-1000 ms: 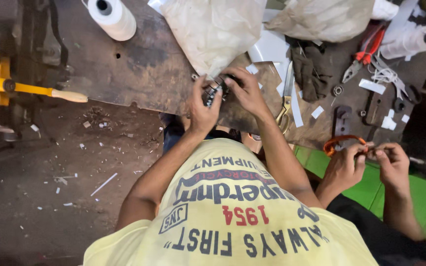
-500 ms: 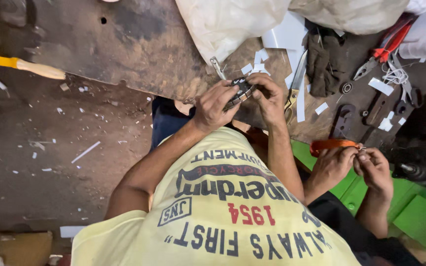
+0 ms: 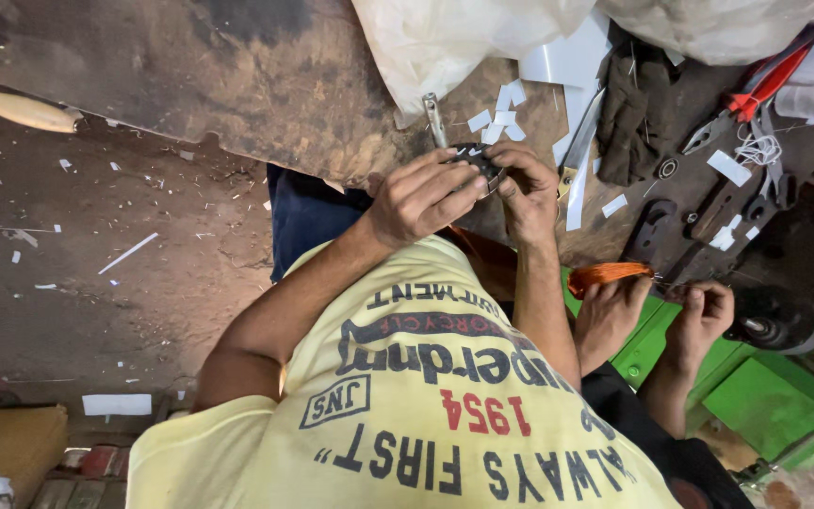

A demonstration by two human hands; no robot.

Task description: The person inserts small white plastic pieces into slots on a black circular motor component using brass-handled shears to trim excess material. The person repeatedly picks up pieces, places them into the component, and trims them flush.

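Desk (image 3: pixel 237 85): dark, worn, stained top, strewn with white paper scraps (image 3: pixel 501 118). Dirt floor (image 3: pixel 96 283) beside it, littered with more scraps. Clear plastic bags (image 3: pixel 454 38) run off the upper edge. Left hand (image 3: pixel 421 198) and right hand (image 3: pixel 525 188) meet at the desk edge, fingers curled tight round a small dark round part (image 3: pixel 478 160), mostly covered and too hidden to identify. Another person's hands (image 3: pixel 657 316) hold an orange coil (image 3: pixel 605 275) nearby.
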